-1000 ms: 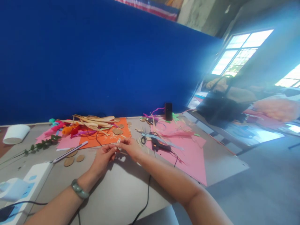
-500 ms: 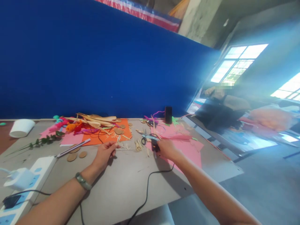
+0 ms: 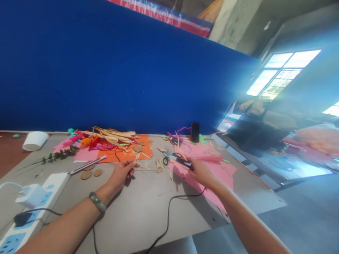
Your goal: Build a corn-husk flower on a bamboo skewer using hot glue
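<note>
My left hand (image 3: pixel 122 174) is above the table with thumb and fingertips pinched on a thin pale strip of dried husk (image 3: pixel 137 158). My right hand (image 3: pixel 200 171) is closed around a black glue gun (image 3: pixel 184 162), its front end pointing left; the fingers hide much of its grip. A black cord (image 3: pixel 169 208) runs over the table to beneath the right forearm. Scissors with dark handle loops (image 3: pixel 166 161) lie just left of the glue gun. Between the hands are a small bundle of husk (image 3: pixel 159 165) and loose scraps.
Behind the left hand, husk strips (image 3: pixel 113 135) and colourful yarn pieces lie over orange paper (image 3: pixel 124 154). Wooden discs (image 3: pixel 86 175), a pen (image 3: pixel 88 164), a green sprig (image 3: pixel 59 155), a white cup (image 3: pixel 35 140) and a power strip (image 3: pixel 57 183) are leftward. Pink paper (image 3: pixel 222 176) and a phone (image 3: pixel 195 132) are rightward. A blue partition (image 3: pixel 119 70) stands behind.
My right hand has turned the glue gun, so it now points left instead of being upright beside the scissors. The left hand keeps its pinch. The whole view has shifted slightly.
</note>
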Motion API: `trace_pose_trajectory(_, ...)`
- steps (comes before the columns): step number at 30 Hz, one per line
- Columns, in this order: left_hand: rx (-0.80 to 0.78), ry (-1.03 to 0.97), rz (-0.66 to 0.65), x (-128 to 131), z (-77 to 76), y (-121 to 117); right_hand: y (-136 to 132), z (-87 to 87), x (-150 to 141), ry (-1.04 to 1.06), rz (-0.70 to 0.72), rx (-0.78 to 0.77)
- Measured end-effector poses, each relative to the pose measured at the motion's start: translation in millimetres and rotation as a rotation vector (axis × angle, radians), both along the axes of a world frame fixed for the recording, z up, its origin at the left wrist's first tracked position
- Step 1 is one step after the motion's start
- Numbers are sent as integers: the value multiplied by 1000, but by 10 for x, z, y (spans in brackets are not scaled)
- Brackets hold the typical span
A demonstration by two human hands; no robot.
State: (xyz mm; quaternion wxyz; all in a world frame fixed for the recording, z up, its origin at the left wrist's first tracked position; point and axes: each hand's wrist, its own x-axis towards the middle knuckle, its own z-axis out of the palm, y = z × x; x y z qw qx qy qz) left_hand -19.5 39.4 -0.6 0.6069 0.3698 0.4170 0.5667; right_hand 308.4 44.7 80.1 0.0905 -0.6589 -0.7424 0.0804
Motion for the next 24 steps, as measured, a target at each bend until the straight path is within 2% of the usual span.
trace_pose_trajectory(3, 0, -25, -34, 7, 14, -7, -113, 188, 13, 378, 83, -158)
trace_pose_trajectory(6, -10, -65, -79, 10, 35, -25, -189, 336, -132, 707, 96, -303)
trace_pose_trajectory(10, -22, -96, -133, 8, 57, -45, -140, 332, -479, 985, 196, -346)
trace_pose_trajectory(17, 19, -54, -105, 1, 35, -23, 25, 49, -946, 1063, 346, -319)
trace_pose_trajectory(24, 82, 29, -57, 39, -17, -37, -34, -139, -995, 940, 345, -314)
